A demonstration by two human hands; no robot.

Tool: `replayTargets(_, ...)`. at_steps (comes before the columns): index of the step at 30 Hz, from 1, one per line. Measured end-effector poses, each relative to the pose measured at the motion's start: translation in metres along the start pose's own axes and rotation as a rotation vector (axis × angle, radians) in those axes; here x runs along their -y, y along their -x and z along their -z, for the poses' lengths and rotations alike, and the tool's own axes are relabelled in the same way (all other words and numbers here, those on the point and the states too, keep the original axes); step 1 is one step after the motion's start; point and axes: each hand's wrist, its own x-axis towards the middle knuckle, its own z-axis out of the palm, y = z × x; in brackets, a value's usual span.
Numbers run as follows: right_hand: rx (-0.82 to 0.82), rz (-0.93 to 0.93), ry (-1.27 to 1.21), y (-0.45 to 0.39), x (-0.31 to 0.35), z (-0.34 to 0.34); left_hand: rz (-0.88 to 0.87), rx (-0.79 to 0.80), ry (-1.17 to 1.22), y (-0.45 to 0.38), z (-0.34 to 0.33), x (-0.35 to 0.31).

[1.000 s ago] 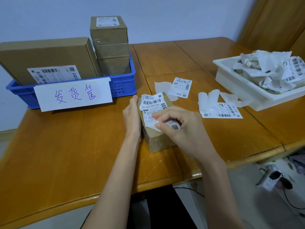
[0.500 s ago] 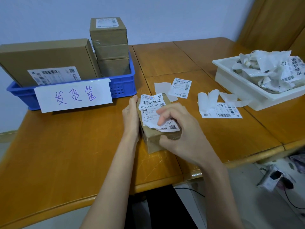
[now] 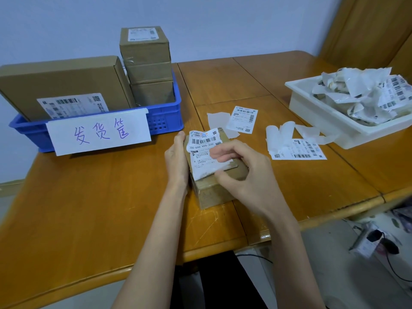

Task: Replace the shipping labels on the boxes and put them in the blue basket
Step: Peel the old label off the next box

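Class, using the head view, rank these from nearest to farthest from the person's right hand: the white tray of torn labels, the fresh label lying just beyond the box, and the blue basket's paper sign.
1. Fresh label, just beyond the right hand.
2. Paper sign, on the left.
3. White tray, far right.

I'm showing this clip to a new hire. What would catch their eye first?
Probably the two hands at table centre: the left hand steadies a small box while the right hand peels its label. Next, the blue basket of boxes far left, and the white tray heaped with torn labels, right.
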Motion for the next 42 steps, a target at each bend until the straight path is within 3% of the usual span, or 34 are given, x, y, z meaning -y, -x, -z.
replayTargets(3, 0.036, -0.003, -0.114, 0.006, -0.002, 0.005, -0.011, 0.000, 0.001, -0.001, 0.000, 0.001)
replayTargets(8, -0.197, 0.043, 0.052, 0.005, -0.013, 0.001, -0.015, -0.009, -0.007, -0.004, -0.001, 0.005)
replayTargets(16, -0.357, -0.018, 0.119, 0.001, -0.009, -0.020, -0.039, -0.006, 0.007, 0.000, -0.001, 0.004)
replayTargets(23, -0.446, -0.159, -0.088, -0.003, -0.001, -0.009, -0.048, -0.012, -0.038, -0.004, 0.001, 0.010)
replayTargets(27, -0.324, -0.211, 0.173, -0.014, -0.006, -0.001, -0.045, -0.035, -0.028, -0.003, 0.000, 0.010)
replayTargets(32, -0.223, -0.180, 0.303, -0.023, -0.002, 0.000, -0.051, -0.037, -0.012, -0.001, -0.001, 0.008)
replayTargets(42, -0.142, -0.206, 0.306, -0.030, -0.004, -0.002, -0.063, -0.037, 0.010, -0.003, -0.001, 0.010)
